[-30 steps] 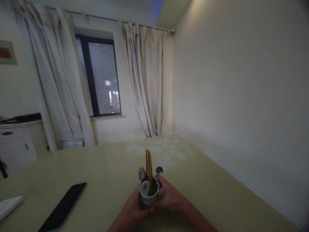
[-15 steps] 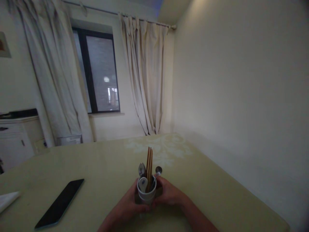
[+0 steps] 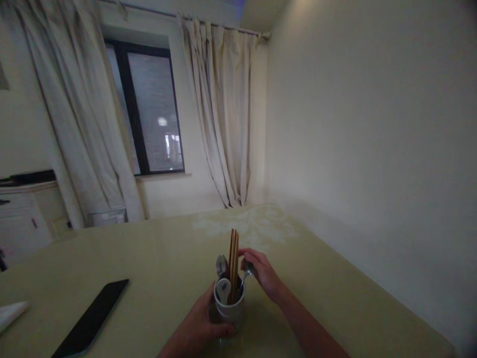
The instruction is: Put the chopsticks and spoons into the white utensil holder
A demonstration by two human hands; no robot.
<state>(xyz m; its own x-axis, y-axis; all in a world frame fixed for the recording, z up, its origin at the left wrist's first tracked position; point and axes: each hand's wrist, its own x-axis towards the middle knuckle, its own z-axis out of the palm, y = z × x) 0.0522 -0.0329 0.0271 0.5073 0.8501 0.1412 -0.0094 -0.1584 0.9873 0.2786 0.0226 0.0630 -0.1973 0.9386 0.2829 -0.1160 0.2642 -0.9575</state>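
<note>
A white cup (image 3: 230,309) stands on the table in front of me, with my left hand (image 3: 204,318) wrapped around its left side. Out of it rise several wooden chopsticks (image 3: 234,263), a metal spoon (image 3: 221,266) at the back left and a white spoon (image 3: 223,288) at the front. Another metal spoon (image 3: 248,271) leans out to the right. Over that spoon is my right hand (image 3: 261,271), its fingers bent loosely and reaching towards the chopsticks. Whether the fingertips touch them I cannot tell.
A dark phone-like slab (image 3: 93,318) lies on the table (image 3: 156,258) to the left, beside a white object (image 3: 11,314) at the edge of view. The wall (image 3: 365,174) runs along the table's right side. Curtains (image 3: 231,114) hang at the window.
My right hand has left the side of the cup and risen to the spoon and chopsticks. My left hand still grips the cup. The view has shifted slightly.
</note>
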